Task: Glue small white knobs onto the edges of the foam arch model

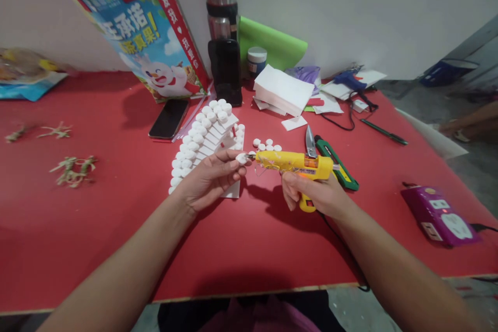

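Pinched in the fingertips of my left hand point(216, 174) is a small round white disc point(241, 158). My right hand point(311, 192) grips a yellow hot glue gun point(290, 161) by its handle, and the nozzle meets or nearly meets the disc. Behind my left hand stands a white model staircase point(210, 137) with rows of white discs along its sides; my hand hides its lower part. Several loose white discs point(268, 143) lie on the table just beyond the glue gun.
On the red table point(116, 249) are a green utility knife point(338, 163), scissors point(310, 140), a purple power socket point(439, 215), a pen point(385, 132) and a phone point(169, 118). A thermos point(221, 5), a box point(148, 31) and white sheets point(286, 88) stand behind. Knotted straw pieces point(73, 170) lie left.
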A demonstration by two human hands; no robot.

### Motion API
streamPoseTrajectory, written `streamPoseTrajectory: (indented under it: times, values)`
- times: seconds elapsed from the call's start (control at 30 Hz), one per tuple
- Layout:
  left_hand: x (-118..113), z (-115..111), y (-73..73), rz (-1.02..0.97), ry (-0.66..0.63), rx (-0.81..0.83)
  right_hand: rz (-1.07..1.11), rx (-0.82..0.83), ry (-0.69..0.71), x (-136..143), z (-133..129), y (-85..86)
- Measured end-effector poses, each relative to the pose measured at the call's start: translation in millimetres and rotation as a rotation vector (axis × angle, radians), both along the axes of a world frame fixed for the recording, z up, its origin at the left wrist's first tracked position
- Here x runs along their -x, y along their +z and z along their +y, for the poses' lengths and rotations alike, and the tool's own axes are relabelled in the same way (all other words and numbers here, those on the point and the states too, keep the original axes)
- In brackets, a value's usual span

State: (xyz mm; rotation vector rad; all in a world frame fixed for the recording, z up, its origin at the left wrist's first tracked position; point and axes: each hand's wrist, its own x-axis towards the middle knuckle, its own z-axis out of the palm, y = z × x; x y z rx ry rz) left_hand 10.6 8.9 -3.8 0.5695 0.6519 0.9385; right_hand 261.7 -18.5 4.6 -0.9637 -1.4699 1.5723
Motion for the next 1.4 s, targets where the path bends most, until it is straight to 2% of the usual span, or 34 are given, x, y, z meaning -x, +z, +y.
streamPoseTrajectory:
  times: [0.37,0.67,1.4]
  values:
    - [-0.4,-0.3,4.5,-0.003,0.046,0.027,-0.01,-0.006,0.014,-0.9,0.4,0.4]
    - [1.1,-1.0,0.5,-0.002,-0.019,-0.016,-0.008,-0.015,0.011,-0.3,0.5,1.5]
    - [1.9,-1.2,2.1,0.013,-0.019,0.002,0.013,0.018,0.024,-2.8,-3.5,-6.0]
